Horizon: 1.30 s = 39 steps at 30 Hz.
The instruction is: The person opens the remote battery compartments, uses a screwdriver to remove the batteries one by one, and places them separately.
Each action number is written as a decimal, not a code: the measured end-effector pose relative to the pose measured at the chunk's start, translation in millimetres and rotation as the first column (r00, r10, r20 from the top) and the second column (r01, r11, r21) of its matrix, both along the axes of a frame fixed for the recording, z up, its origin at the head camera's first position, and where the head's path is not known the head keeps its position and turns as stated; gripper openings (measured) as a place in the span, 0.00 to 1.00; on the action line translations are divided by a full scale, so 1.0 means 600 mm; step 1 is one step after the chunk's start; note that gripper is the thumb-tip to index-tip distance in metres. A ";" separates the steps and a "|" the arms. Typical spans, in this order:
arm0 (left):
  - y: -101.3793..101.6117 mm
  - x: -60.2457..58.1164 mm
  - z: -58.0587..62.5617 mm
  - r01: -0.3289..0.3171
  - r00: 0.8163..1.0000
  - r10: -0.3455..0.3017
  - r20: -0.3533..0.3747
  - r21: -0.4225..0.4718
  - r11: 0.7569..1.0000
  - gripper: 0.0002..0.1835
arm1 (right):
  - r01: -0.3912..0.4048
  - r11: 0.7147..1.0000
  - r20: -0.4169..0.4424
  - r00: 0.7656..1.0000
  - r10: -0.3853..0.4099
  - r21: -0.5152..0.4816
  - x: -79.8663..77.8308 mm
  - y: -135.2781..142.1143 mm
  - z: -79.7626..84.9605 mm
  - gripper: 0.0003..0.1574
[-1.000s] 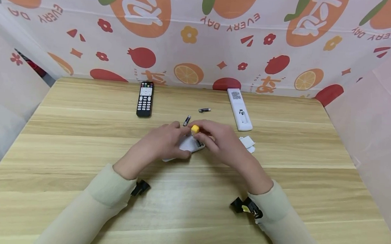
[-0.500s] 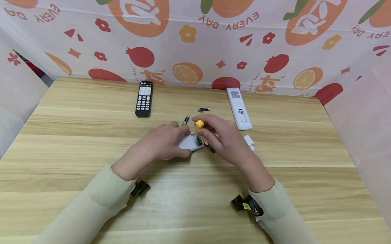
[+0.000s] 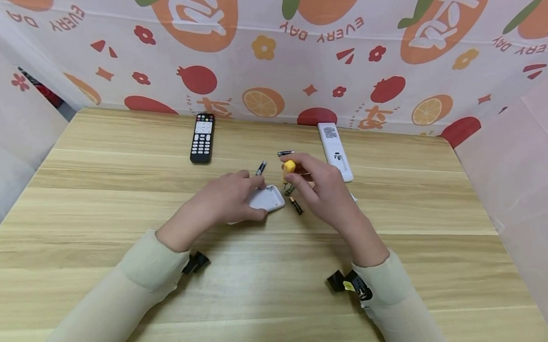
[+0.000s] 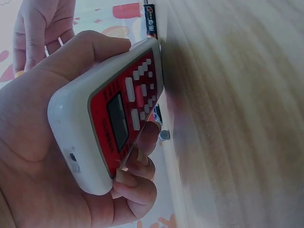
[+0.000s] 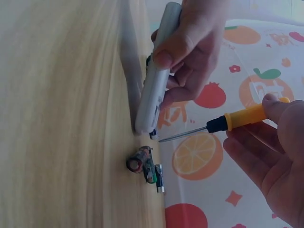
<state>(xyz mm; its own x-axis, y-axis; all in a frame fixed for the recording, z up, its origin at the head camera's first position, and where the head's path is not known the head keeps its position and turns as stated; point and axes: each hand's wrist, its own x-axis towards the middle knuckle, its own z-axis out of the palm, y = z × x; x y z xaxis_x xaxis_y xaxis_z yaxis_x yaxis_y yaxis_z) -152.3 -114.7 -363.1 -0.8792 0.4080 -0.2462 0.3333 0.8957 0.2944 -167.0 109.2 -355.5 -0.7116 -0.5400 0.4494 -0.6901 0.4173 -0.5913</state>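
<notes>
My left hand [image 3: 230,197] grips a white remote control [image 3: 266,198], its back and open battery compartment facing up. In the left wrist view the remote's red face [image 4: 137,95] shows a small screen and white buttons, tilted over the table. My right hand [image 3: 320,193] pinches a screwdriver [image 5: 247,116] by its yellow handle, the bare metal shaft pointing toward the remote's end. Just right of that end lie a black-and-copper battery [image 3: 296,205] and a green battery [image 3: 289,190]. Two more batteries lie beyond the hands, a dark one [image 3: 261,168] and another [image 3: 285,153], partly covered by my right fingers.
A black remote [image 3: 202,138] lies face up at the back left. Back right, a white remote [image 3: 335,150] lies face down with its battery compartment uncovered. A white piece [image 3: 353,197] peeks out behind my right hand. A fruit-patterned cloth [image 3: 278,55] hangs along the table's far edge.
The batteries have come out of the held remote's compartment onto the table at its right. My right hand has moved right and away from me with the screwdriver. My left hand has stayed put.
</notes>
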 end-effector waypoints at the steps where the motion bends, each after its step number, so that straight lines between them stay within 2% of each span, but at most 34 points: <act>1: 0.000 0.000 0.000 0.001 1.000 -0.001 0.000 -0.003 1.000 0.35 | 0.005 1.000 0.001 1.000 -0.005 -0.007 -0.001 0.002 0.001 0.19; 9: -0.002 -0.001 -0.001 0.030 0.999 -0.028 0.039 -0.038 0.999 0.38 | 0.014 0.999 0.018 1.000 -0.013 -0.034 -0.005 0.011 0.000 0.21; 13: 0.001 -0.001 -0.004 0.063 0.996 -0.059 0.064 -0.059 0.996 0.39 | 0.037 0.996 0.046 0.998 -0.033 -0.084 0.000 0.024 0.005 0.20; 20: 0.001 0.003 0.002 0.072 0.995 -0.068 0.067 -0.065 0.995 0.45 | 0.125 0.983 0.101 0.989 -0.112 -0.136 0.008 0.086 0.016 0.19; 24: 0.000 0.004 0.010 0.076 0.997 -0.075 0.019 -0.054 0.996 0.48 | 0.205 0.971 0.107 0.975 -0.193 -0.119 0.008 0.139 0.018 0.18; 31: 0.016 -0.002 0.020 0.130 0.985 -0.133 -0.106 -0.039 0.991 0.44 | 0.300 0.954 0.125 0.947 -0.295 -0.027 0.022 0.213 -0.007 0.16; 35: 0.033 -0.008 0.027 0.177 0.968 -0.182 -0.172 -0.045 0.983 0.42 | 0.311 0.950 0.129 0.943 -0.307 -0.010 0.029 0.239 -0.019 0.16; 39: 0.054 -0.019 0.032 0.233 0.938 -0.244 -0.246 -0.071 0.970 0.42 | 0.307 0.951 0.122 0.945 -0.303 -0.021 0.032 0.258 -0.027 0.16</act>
<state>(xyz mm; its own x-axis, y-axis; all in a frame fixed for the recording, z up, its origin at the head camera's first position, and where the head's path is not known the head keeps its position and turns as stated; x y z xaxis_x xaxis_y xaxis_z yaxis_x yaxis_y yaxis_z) -163.8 -82.1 -343.9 -0.7925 0.6078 -0.0502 0.5971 0.7901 0.1388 -147.7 263.7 -371.8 -0.8881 -0.2726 0.3701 -0.4589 0.5723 -0.6797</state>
